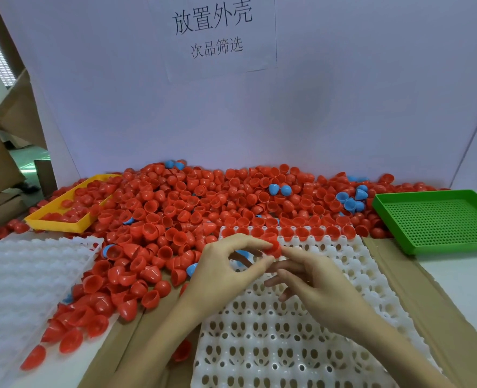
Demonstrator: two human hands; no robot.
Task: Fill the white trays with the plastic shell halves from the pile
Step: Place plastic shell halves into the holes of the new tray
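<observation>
Left hand (220, 264) fingers curled, meeting the right hand (313, 278) fingertips, forearms converging.

Both forearms bare up to frame edge, no sleeves. Left hand (224, 271) & right hand (320, 287): no gloves, rings, watch; nails short, unpainted.
</observation>
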